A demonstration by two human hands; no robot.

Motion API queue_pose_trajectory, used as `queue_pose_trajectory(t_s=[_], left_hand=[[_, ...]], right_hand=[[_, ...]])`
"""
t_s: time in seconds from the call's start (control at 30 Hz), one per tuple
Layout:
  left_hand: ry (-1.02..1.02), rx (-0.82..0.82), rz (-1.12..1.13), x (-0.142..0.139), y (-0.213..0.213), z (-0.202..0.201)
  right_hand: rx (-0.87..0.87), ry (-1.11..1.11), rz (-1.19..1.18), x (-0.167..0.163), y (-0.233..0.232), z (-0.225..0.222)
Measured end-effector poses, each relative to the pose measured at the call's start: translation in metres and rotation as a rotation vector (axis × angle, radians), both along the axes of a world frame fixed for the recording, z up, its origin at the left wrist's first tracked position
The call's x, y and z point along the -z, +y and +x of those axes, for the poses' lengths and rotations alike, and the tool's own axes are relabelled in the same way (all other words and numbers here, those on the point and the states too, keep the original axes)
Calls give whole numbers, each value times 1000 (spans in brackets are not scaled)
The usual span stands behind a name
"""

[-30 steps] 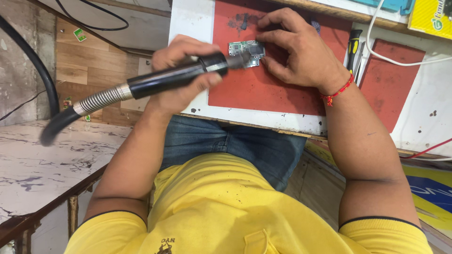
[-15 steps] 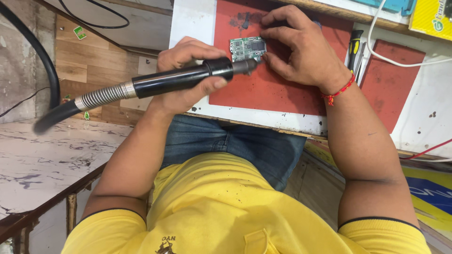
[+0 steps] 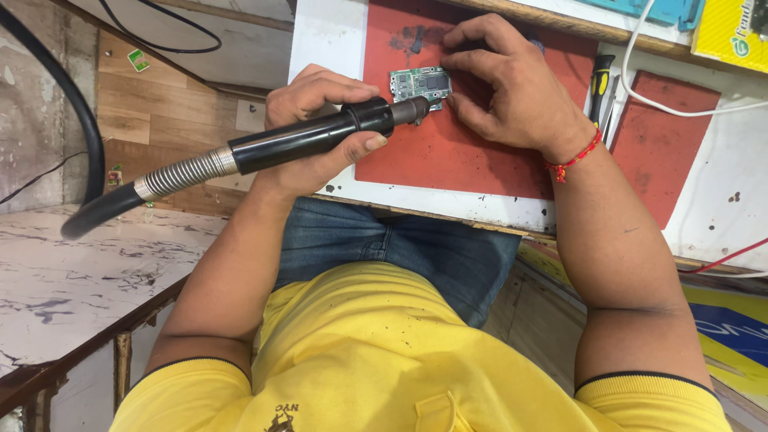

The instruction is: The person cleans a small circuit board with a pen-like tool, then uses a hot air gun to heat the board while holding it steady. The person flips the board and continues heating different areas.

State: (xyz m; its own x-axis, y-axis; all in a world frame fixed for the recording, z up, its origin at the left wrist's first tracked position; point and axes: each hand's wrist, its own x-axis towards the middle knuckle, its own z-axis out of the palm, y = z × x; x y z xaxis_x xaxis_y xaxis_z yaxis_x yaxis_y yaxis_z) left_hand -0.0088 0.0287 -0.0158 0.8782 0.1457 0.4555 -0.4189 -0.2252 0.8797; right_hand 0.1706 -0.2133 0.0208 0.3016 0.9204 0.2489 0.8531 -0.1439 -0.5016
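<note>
Left hand (image 3: 316, 128) grip closed around black hot-air wand (image 3: 312, 140); nozzle tip touching near edge of green circuit board (image 3: 422, 83). Board lies on red mat (image 3: 448, 160), toward mat's far edge. Right hand (image 3: 512, 84) fingertips pin board's right edge, nothing enclosed. Mat bare toward table's (image 3: 328, 40) near edge. Screwdriver (image 3: 600, 88) just beside right wrist.
</note>
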Motion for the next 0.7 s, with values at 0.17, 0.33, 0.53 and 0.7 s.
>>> queue_pose_trajectory(t_s=[0.17,0.33,0.53,0.7], left_hand=[[21,4,-73,0,0,-1],[4,-34,-33,2,0,0],[28,-73,-36,4,-1,0],[17,-72,-28,4,-1,0]], right_hand=[[3,9,-1,0,0,0],[2,-1,-9,0,0,0],[3,-4,-13,0,0,0],[6,0,-13,0,0,0]])
